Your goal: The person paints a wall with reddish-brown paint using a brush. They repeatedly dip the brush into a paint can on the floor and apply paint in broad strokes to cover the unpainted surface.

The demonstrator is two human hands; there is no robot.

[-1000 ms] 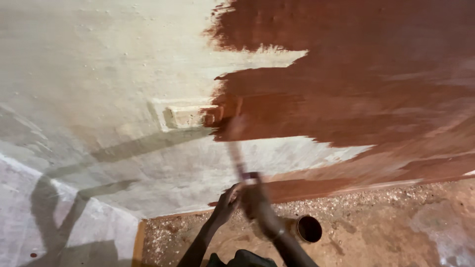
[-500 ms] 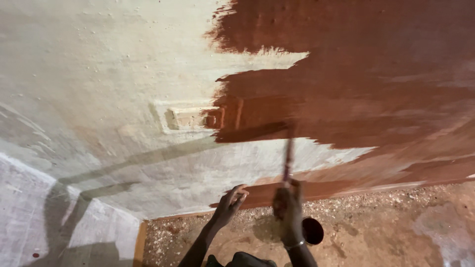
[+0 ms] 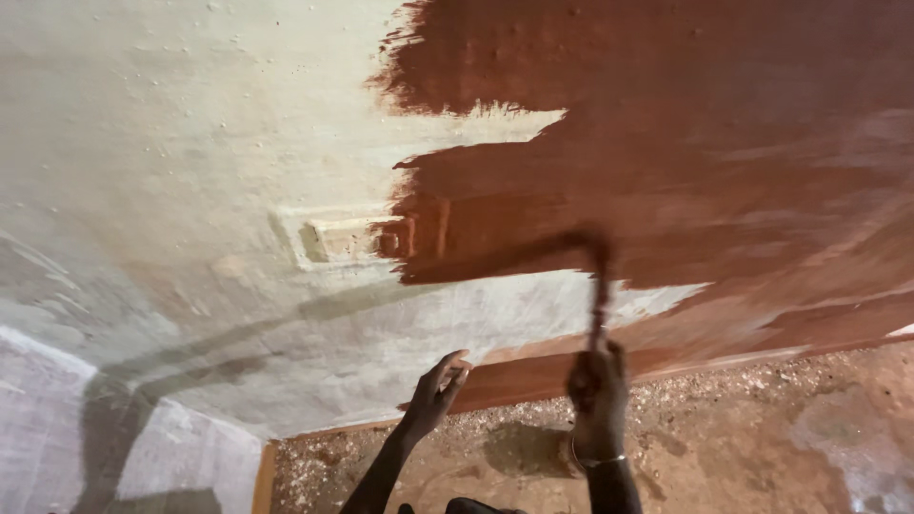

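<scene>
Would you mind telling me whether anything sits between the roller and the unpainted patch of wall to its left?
Nothing visible does. The right hand holds the roller against the wall, with bare plaster directly left of it. The left hand hangs open below, clear of that path.

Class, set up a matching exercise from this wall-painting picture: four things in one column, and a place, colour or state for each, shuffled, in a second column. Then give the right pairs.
Things:
1. right hand
2. left hand
3. small rectangular recess in the wall
4. ground

Descriptions:
A. gravelly and brownish, at the foot of the wall
B. shut on the paint roller handle
C. open, fingers spread, holding nothing
D. pale on its left, red-brown paint on its right

Pairs: 1-B, 2-C, 3-D, 4-A
</scene>
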